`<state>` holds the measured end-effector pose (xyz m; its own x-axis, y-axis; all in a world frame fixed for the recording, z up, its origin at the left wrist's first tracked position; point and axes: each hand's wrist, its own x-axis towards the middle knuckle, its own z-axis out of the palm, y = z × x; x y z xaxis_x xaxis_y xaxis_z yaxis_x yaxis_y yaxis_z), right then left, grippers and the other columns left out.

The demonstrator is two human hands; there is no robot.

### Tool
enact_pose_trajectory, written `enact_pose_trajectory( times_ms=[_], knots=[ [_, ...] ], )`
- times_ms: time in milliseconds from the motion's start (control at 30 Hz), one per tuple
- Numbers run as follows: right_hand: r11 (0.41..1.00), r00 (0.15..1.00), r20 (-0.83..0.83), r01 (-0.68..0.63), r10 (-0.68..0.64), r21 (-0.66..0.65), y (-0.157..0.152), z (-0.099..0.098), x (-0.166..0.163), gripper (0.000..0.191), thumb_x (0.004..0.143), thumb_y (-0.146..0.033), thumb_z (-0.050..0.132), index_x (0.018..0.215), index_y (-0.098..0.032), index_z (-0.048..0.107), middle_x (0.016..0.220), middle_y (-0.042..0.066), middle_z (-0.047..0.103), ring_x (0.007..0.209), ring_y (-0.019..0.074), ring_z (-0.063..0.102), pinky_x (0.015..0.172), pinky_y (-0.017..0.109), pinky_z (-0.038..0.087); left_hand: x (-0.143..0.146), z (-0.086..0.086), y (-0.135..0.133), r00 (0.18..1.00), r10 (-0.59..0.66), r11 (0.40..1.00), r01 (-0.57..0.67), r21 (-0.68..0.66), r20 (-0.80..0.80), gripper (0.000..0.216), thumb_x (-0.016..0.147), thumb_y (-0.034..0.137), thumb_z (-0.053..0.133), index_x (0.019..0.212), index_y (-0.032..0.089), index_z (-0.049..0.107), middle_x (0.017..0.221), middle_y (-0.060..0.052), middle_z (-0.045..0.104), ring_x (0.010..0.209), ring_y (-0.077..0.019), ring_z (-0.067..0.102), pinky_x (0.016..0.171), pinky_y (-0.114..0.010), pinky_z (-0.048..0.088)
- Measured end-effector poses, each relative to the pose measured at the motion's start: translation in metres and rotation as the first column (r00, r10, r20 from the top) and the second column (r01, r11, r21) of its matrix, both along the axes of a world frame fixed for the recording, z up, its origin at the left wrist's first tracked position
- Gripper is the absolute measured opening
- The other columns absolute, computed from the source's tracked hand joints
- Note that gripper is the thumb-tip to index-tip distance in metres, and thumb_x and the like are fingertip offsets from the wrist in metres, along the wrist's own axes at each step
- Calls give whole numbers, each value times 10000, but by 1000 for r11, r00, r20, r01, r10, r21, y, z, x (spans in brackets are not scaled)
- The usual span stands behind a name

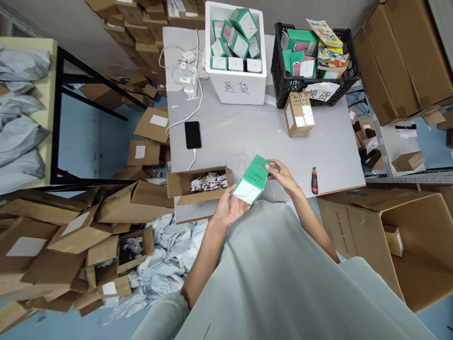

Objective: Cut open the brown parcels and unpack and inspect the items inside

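Note:
A small green and white box point(255, 175) is held between my two hands above the table's front edge. My left hand point(230, 207) supports its lower left corner, palm up. On the upper right side, my right hand point(281, 174) grips the green part with thumb and fingers. Just left of my hands, an open cardboard box point(184, 184) holds crumpled paper point(209, 182). To the right of my right hand lies a red and black utility knife point(314, 181).
At the table's point(233, 137) back stand a white foam bin point(235, 87) and a black crate point(283, 92), both with green boxes. A closed carton point(299, 114) sits before the crate. A phone point(193, 135) lies left. Cartons point(138, 203) and grey plastic bags point(166, 255) cover the floor.

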<state>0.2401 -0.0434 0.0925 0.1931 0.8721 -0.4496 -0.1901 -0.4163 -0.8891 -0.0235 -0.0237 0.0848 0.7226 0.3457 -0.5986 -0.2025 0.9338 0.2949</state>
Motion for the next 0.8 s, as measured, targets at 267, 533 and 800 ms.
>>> enact_pose_trajectory(
  times_ms=[267,533,800],
  knots=[
    [1000,991,-131,-2,0,-17,-7,-3,-9,596,863,-627,882,1316,-269,735,1295,55,796,1186,230,730,952,311,621,26,6,-9,934,3,903,151,403,-357,1029,872,562,845,1751,287,388,1263,-99,773,1063,-260,775,874,-385,667],
    [996,988,-141,65,-56,60,-8,-8,-28,613,722,-489,994,1219,-255,721,1247,45,817,1188,261,735,1043,371,612,33,3,-21,694,329,403,511,760,-641,904,821,502,915,1623,243,588,1287,-122,700,1209,-348,734,1085,-499,617],
    [978,934,-302,209,-193,21,-1,1,-40,603,790,-623,880,1236,-246,732,1290,109,823,1274,367,741,1075,493,618,20,-3,-5,962,37,818,126,561,-270,1033,801,634,936,1678,283,519,1616,-175,643,1479,-401,639,1129,-502,619]
  ],
)
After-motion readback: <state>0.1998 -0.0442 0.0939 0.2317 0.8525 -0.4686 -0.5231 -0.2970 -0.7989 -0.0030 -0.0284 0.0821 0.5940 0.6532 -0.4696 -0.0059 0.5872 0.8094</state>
